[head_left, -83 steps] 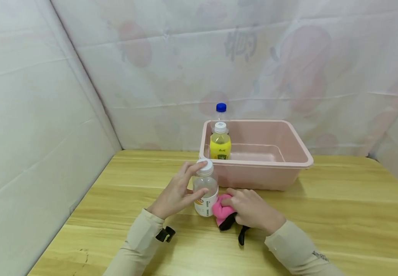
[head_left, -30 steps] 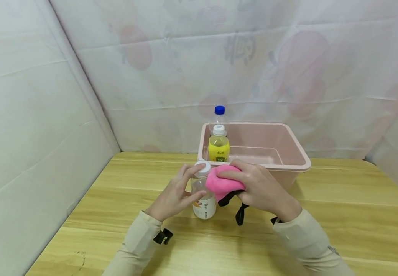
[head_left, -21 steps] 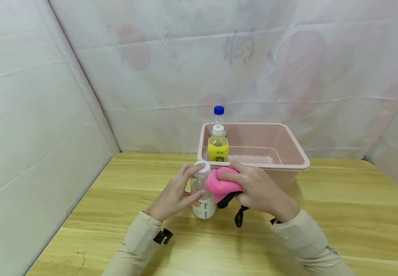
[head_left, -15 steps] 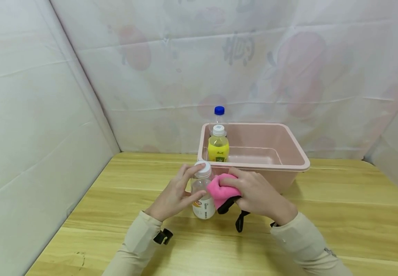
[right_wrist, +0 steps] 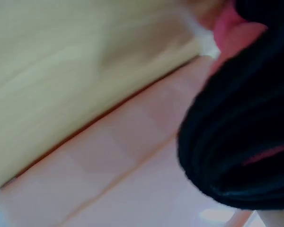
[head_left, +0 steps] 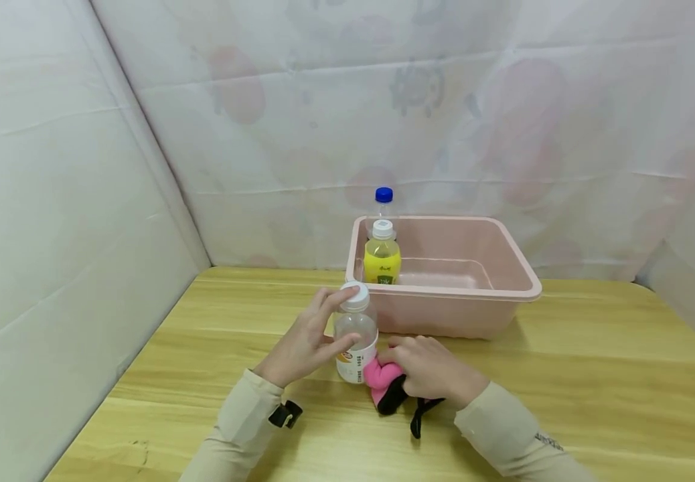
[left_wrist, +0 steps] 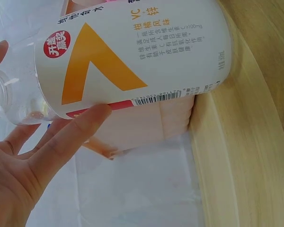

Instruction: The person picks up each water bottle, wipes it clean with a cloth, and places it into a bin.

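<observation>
In the head view my left hand (head_left: 308, 341) steadies a clear plastic bottle (head_left: 349, 365) standing upright on the table. One finger lies on its white cap and the thumb is against its side. The left wrist view shows the bottle's white label (left_wrist: 156, 61) with an orange mark, and my fingers round the neck and label. My right hand (head_left: 438, 371) grips a bunched pink cleaning mitt (head_left: 381, 375) and presses it to the bottle's lower right side. Its black ribbed cuff (right_wrist: 232, 127) fills much of the right wrist view, hiding my fingers there. A black loop hangs from it.
Behind the bottle stands a pink plastic tub (head_left: 444, 311). In its left end are a yellow-labelled bottle (head_left: 381, 264) with a white cap and a clear bottle with a blue cap (head_left: 383, 195). The wooden table (head_left: 203, 381) meets cloth walls at the back and left.
My right hand and the mitt were up by the bottle's shoulder a second ago and have slid down to its base. The left hand and bottle have stayed in place.
</observation>
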Motion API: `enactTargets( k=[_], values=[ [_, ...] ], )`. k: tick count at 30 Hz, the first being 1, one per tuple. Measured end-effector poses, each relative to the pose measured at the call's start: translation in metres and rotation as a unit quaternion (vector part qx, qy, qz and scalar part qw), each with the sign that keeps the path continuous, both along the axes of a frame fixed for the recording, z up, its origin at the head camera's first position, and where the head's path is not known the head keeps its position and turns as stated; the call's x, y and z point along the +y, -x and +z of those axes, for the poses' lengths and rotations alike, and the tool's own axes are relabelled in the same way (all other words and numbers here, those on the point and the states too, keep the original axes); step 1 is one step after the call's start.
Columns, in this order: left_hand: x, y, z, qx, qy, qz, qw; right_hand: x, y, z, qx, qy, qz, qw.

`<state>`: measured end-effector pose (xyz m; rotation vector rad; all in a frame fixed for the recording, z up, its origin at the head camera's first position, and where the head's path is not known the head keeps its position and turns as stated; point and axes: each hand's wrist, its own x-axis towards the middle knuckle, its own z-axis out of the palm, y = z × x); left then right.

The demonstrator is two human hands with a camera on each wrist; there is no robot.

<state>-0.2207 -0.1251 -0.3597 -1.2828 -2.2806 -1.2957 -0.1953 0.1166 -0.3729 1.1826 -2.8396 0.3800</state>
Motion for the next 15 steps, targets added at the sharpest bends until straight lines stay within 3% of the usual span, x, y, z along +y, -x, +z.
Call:
enactTargets(
  k=[15],
  values=[
    [0.0004, 0.0011, -0.0008, -0.003, -0.003, -0.002, 1.0000, 0.0027, 0.0009, 0.0074, 0.012, -0.006, 0.007, 1.000]
  ],
)
